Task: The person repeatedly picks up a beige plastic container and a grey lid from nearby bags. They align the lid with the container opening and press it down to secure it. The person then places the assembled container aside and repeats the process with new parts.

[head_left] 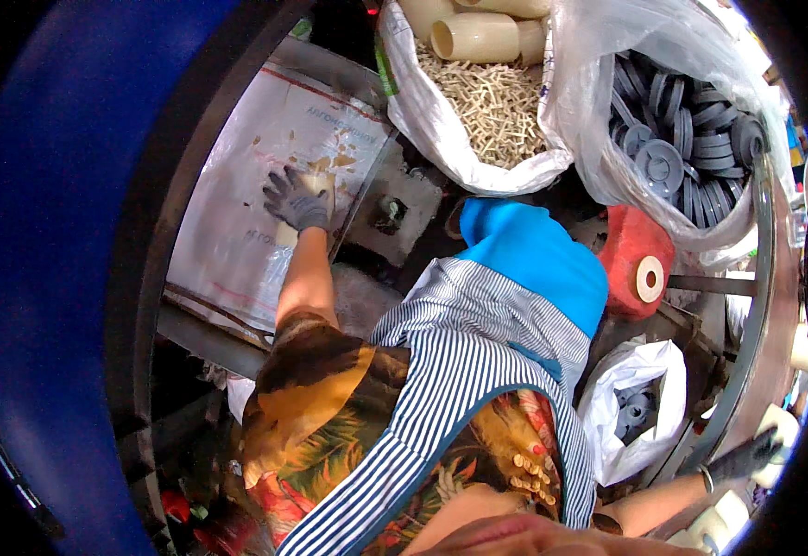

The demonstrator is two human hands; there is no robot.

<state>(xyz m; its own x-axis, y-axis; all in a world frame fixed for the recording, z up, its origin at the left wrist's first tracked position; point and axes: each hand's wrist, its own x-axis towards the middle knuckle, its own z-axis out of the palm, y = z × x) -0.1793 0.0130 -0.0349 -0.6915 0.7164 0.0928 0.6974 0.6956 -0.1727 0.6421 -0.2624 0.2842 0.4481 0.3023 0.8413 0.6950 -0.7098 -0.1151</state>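
My left hand (pixel 297 201), in a grey glove, lies across a cream plastic piece (pixel 319 188) on a sheet-covered work surface (pixel 223 208). Its fingers are spread toward the left, and the palm hides the middle of the piece. Small tan flakes (pixel 341 160) are scattered just beyond the hand. At the far right rim, my right hand (pixel 745 458), in a dark glove, has its fingers on a cream plastic part (pixel 776 445). The picture's edge bends and partly blurs this hand. More cream parts (pixel 730 511) sit just below it.
Ahead stands a white sack (pixel 464 171) of short beige sticks with cream cylinders (pixel 478 39) on top. Right of it, a clear bag (pixel 599 120) holds grey round lids (pixel 659 167). A red container (pixel 628 255) and a small white bag (pixel 597 422) of grey parts stand nearer.
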